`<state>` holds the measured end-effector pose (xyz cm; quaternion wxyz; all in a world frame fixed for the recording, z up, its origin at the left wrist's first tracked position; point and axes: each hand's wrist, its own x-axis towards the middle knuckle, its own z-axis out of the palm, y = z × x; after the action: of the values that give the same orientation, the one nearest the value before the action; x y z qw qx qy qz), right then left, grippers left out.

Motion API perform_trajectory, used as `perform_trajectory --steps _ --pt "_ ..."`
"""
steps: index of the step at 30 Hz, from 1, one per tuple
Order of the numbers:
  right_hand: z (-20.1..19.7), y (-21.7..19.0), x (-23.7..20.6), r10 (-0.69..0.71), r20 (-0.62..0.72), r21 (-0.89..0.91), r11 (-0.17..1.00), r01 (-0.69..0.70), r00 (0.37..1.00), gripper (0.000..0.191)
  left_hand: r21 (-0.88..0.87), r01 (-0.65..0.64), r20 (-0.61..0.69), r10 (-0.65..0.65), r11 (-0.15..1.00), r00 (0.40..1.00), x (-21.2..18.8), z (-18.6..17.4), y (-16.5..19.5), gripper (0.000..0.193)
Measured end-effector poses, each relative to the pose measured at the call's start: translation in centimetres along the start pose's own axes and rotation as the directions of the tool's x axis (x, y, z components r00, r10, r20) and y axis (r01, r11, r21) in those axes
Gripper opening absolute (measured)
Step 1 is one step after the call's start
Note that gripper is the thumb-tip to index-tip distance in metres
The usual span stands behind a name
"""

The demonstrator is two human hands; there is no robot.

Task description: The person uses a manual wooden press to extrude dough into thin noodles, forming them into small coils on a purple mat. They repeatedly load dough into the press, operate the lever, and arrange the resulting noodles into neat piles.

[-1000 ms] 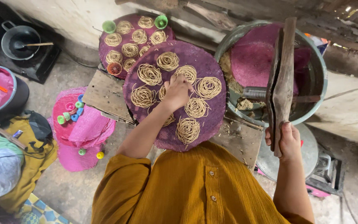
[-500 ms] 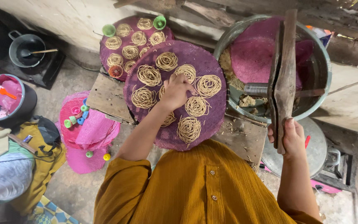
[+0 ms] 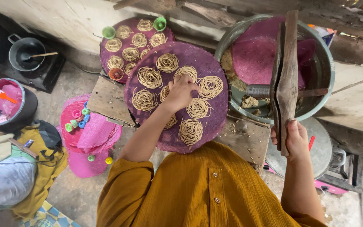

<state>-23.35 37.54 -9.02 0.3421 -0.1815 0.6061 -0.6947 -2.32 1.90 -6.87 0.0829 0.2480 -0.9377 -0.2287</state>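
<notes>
My left hand (image 3: pixel 181 90) rests fingers-down on a round purple woven mat (image 3: pixel 215 67), touching a noodle coil (image 3: pixel 165 93) in its middle. Several pale round noodle coils lie spread over the mat, such as one (image 3: pixel 190 130) near its front edge. My right hand (image 3: pixel 293 138) grips the lower ends of a two-handled wooden noodle press (image 3: pixel 285 71), held upright over a large metal basin (image 3: pixel 322 84). Inside the basin lie a pink mat (image 3: pixel 253 54) and some dough (image 3: pixel 248 102).
A second purple mat (image 3: pixel 106 50) with noodle coils and small green and orange cups lies behind. Pink mats (image 3: pixel 91 138) with small cups are stacked at left. A dark pot (image 3: pixel 24 54) on a stove, a bucket (image 3: pixel 5 105) and wooden boards (image 3: pixel 108 101) surround.
The view has shifted slightly. My left hand stays on the middle coil; my right hand keeps holding the press, which has tilted a little more upright.
</notes>
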Motion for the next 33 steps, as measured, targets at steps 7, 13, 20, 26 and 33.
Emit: perform_trajectory --steps 7,13,20,26,33 --pt "-0.2 0.1 -0.3 0.025 -0.029 -0.023 0.999 -0.026 0.999 0.061 -0.016 -0.012 -0.045 0.012 1.000 0.999 0.1 -0.9 0.6 0.052" --pt "-0.4 0.6 -0.5 0.036 -0.022 -0.035 0.999 -0.036 0.999 0.060 -0.012 -0.045 0.216 0.046 0.999 0.975 -1.0 -0.5 3.1 0.053" --pt "0.2 0.6 -0.8 -0.003 0.058 -0.074 0.997 0.007 0.998 0.064 -0.052 -0.223 0.009 0.224 0.973 0.975 -0.6 -1.6 3.9 0.046" --pt "5.0 0.2 0.4 -0.043 0.250 -0.087 0.994 0.067 0.967 0.055 -0.144 -0.348 -0.182 0.321 0.926 0.930 1.0 -4.4 9.4 0.055" --pt "9.6 -14.9 6.0 -0.638 0.439 -0.705 0.192 0.683 0.633 0.037 0.178 -0.438 -0.363 0.473 0.881 0.803 4.8 -8.8 14.8 0.039"
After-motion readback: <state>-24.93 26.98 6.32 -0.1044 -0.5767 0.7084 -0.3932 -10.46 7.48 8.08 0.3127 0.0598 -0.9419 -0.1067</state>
